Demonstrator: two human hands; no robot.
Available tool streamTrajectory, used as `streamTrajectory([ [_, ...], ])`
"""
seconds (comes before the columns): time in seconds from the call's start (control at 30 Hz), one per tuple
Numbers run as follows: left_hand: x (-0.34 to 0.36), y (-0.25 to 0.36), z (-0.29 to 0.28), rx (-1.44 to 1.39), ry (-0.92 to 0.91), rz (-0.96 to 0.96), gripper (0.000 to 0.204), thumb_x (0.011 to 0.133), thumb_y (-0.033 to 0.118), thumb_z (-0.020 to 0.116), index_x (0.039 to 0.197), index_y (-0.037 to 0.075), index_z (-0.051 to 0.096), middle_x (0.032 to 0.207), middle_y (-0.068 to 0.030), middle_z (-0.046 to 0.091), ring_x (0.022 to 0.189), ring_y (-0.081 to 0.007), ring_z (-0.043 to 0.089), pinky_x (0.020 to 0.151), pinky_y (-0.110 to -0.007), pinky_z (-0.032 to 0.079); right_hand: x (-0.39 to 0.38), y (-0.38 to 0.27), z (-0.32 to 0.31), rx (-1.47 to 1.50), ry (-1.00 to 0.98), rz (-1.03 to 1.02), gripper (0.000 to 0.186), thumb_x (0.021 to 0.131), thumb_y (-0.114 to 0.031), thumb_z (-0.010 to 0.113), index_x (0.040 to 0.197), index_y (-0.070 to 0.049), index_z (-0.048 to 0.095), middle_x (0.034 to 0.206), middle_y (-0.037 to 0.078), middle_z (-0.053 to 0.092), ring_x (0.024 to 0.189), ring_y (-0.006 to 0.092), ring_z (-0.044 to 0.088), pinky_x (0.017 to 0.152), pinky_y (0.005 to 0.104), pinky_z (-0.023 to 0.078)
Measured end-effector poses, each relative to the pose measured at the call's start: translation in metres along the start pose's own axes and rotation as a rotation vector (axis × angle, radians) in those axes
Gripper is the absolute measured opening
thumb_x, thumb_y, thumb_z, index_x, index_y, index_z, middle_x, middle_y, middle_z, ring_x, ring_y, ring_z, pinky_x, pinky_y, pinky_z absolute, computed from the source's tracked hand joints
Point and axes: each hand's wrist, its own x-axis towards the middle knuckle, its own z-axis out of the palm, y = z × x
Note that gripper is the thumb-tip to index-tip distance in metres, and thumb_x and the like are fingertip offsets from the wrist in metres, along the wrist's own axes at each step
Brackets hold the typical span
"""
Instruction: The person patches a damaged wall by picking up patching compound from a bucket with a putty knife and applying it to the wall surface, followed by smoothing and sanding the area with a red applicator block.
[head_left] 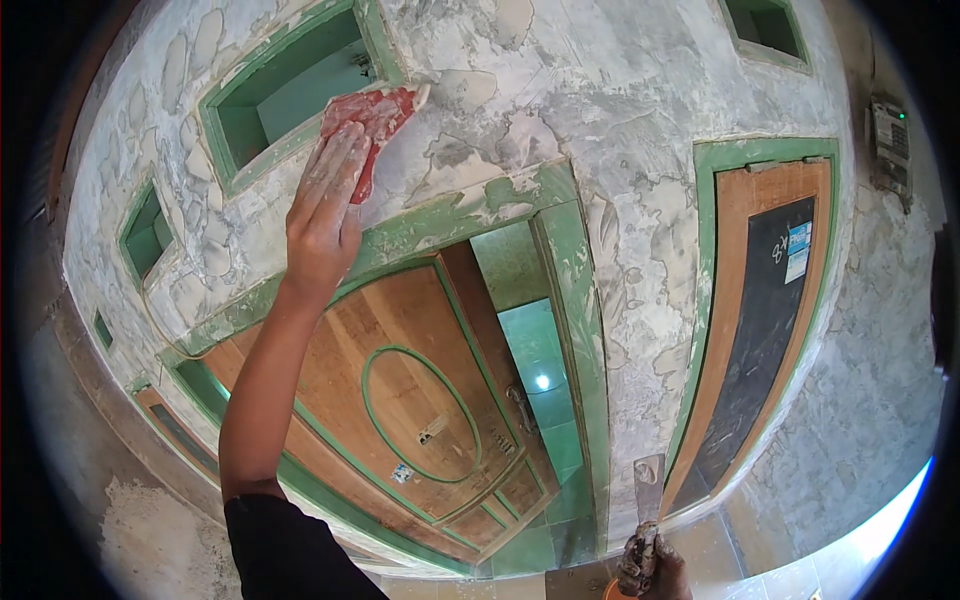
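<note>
My left hand (330, 190) presses a crumpled red sheet (380, 118), dusted with white, against the patchy plastered wall (490, 60) at the lower right corner of a green-framed upper opening (245, 120). My fingers are closed over the sheet, with the arm reaching up from the lower left. At the bottom right, my right hand (645, 570) grips a putty knife (648, 485), blade upward, with pale filler on it. Its fingers are dark with grime. An orange item (615, 590), mostly hidden, shows just below that hand.
A carved wooden door (360, 310) stands ajar in a green frame (555, 190), with tiled floor beyond. At right are a narrow wood-framed dark panel (750, 300) and a wall-mounted meter box (888, 145). Small openings (145, 225) line the left; another (762, 25) is at top right.
</note>
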Motion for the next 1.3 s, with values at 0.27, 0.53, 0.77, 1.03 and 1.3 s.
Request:
streamTrajectory([
  [0.27, 0.033, -0.018, 0.0, 0.01, 0.159, -0.202, 0.051, 0.076, -0.013, 0.044, 0.124, 0.0, 0.049, 0.122, -0.0179, 0.054, 0.113, -0.0327, 0.053, 0.092, -0.036, 0.045, -0.003, 0.004, -0.005, -0.012, 0.099, -0.041, 0.031, 0.09, -0.041, 0.049, 0.103, -0.013, 0.047, 0.072, 0.0, 0.046, 0.048, 0.0086, 0.037, 0.036, 0.0211, 0.029],
  [0.53, 0.044, -0.031, 0.011, 0.056, -0.038, -0.067, 0.046, 0.078, -0.008, 0.05, 0.124, 0.001, 0.05, 0.124, -0.0191, 0.052, 0.113, -0.0321, 0.053, 0.093, -0.034, 0.043, 0.0, 0.007, -0.019, -0.04, 0.061, -0.076, 0.032, 0.092, -0.043, 0.044, 0.102, -0.012, 0.047, 0.066, 0.0, 0.044, 0.043, 0.0086, 0.034, 0.035, 0.0215, 0.028],
  [0.77, 0.035, -0.029, 0.02, 0.021, -0.12, -0.119, 0.057, 0.073, -0.006, 0.058, 0.128, 0.007, 0.048, 0.129, -0.015, 0.048, 0.12, -0.0329, 0.045, 0.099, -0.039, 0.038, -0.006, 0.003, -0.015, -0.004, 0.134, -0.071, 0.03, 0.093, -0.041, 0.045, 0.102, -0.013, 0.047, 0.07, -0.001, 0.045, 0.044, 0.008, 0.034, 0.035, 0.0213, 0.028],
  [1.03, 0.037, -0.036, 0.016, 0.295, -0.317, -0.031, 0.061, 0.075, 0.005, 0.063, 0.132, 0.016, 0.044, 0.142, -0.0015, 0.034, 0.13, -0.0295, 0.031, 0.103, -0.047, 0.032, -0.002, 0.002, -0.009, -0.028, 0.144, -0.082, 0.027, 0.093, -0.038, 0.046, 0.102, -0.013, 0.046, 0.071, -0.002, 0.044, 0.045, 0.0073, 0.034, 0.035, 0.0207, 0.028],
  [1.3, 0.027, -0.052, -0.016, 0.266, -0.348, -0.018, 0.056, 0.076, -0.002, 0.056, 0.129, 0.013, 0.048, 0.14, -0.006, 0.039, 0.128, -0.0294, 0.036, 0.097, -0.041, 0.036, -0.004, 0.006, -0.021, -0.065, 0.074, -0.052, 0.031, 0.092, -0.045, 0.045, 0.102, -0.015, 0.046, 0.067, -0.002, 0.043, 0.045, 0.0068, 0.034, 0.035, 0.0197, 0.028],
])
